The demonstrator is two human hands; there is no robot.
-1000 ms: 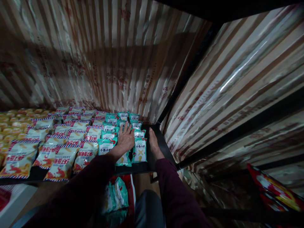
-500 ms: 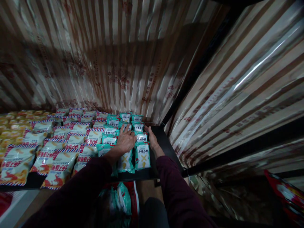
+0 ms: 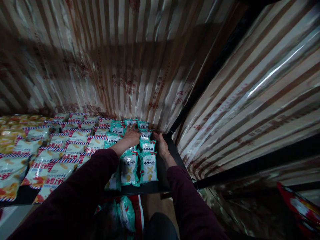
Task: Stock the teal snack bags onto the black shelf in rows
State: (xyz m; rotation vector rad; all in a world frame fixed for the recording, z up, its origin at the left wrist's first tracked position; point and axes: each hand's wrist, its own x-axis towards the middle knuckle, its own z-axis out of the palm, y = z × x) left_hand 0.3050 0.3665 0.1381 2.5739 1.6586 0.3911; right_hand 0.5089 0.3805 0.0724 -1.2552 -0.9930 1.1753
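Observation:
Rows of small teal-and-white snack bags (image 3: 149, 166) stand on a black shelf (image 3: 172, 150) in the head view. My left hand (image 3: 131, 136) lies over the middle row of them, fingers stretched toward the back bags and touching their tops. Beside the rightmost row, my right hand (image 3: 162, 145) is held edge-on with its fingers extended along the bags' right side. Neither hand grips a bag. Parts of the middle bags are hidden under my left hand and forearm.
To the left stand larger white bags with striped edges (image 3: 60, 170), and yellow packs (image 3: 15, 133) beyond them. Striped plastic sheeting (image 3: 120, 66) hangs behind and at the right, with a black post (image 3: 186, 108) in the corner. Below the shelf are more teal bags (image 3: 127, 213).
My left hand has moved farther back over the middle row, uncovering the front bag there. My right hand stays beside the right row. The view has shifted slightly.

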